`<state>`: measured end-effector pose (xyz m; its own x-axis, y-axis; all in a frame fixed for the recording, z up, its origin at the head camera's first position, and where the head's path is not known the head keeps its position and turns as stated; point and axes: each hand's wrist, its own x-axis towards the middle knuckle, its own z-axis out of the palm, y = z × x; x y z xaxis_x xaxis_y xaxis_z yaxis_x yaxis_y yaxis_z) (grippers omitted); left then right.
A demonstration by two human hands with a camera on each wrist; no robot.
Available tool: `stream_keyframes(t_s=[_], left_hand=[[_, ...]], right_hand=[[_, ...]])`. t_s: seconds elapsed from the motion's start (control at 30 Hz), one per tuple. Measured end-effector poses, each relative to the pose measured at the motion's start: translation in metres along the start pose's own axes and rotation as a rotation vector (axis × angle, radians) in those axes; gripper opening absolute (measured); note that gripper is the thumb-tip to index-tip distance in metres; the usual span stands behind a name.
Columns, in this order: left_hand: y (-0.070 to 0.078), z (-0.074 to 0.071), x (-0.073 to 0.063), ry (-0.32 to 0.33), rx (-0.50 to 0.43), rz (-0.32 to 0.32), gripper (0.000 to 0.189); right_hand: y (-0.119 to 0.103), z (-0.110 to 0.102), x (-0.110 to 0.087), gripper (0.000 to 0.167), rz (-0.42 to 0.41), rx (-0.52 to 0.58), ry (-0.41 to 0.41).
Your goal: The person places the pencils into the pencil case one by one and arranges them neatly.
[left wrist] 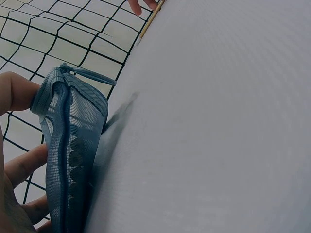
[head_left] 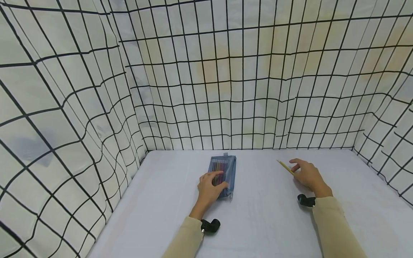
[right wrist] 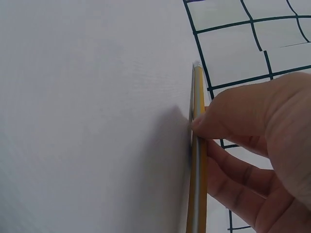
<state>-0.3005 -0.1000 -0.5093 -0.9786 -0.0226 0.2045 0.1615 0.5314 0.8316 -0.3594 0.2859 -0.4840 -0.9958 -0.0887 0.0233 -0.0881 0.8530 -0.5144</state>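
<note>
A blue mesh zip pouch (head_left: 230, 173) lies flat on the white table, with several coloured pencils (head_left: 219, 165) showing through it. My left hand (head_left: 208, 187) rests over the pouch, thumb and fingers loosely curved against its upper face. In the left wrist view the pouch (left wrist: 73, 145) appears edge-on, its zip running lengthwise and a loop at the far end. Off to the right, my right hand (head_left: 308, 175) pinches a yellow pencil (head_left: 285, 167) between thumb and fingers. The pencil (right wrist: 197, 189) has a silver-grey stripe along it and lies close over the tabletop.
The white tabletop (head_left: 258, 215) stretches between and around both hands. White walls with a black grid (head_left: 242, 89) stand behind the table and along both sides. Each wrist wears a small black camera, one at the left wrist (head_left: 211, 225) and one at the right (head_left: 305, 200).
</note>
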Motion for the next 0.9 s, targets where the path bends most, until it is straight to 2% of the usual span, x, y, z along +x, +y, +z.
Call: stream_keyframes(t_s=[0.23, 0.6, 0.9], left_hand=[[-0.0002, -0.0003, 0.0004, -0.001, 0.004, 0.002, 0.053], [-0.0018, 0.0008, 0.0008, 0.007, 0.001, 0.012, 0.052], [-0.0016, 0.0006, 0.0004, 0.001, -0.01, 0.002, 0.053]], right_hand=[[0.0011, 0.0007, 0.0023, 0.055, 0.013, 0.061, -0.018], [-0.005, -0.0031, 0.0003, 0.054, -0.007, 0.173, 0.013], [-0.0077, -0.007, 0.0044, 0.061, -0.007, 0.397, -0.009]])
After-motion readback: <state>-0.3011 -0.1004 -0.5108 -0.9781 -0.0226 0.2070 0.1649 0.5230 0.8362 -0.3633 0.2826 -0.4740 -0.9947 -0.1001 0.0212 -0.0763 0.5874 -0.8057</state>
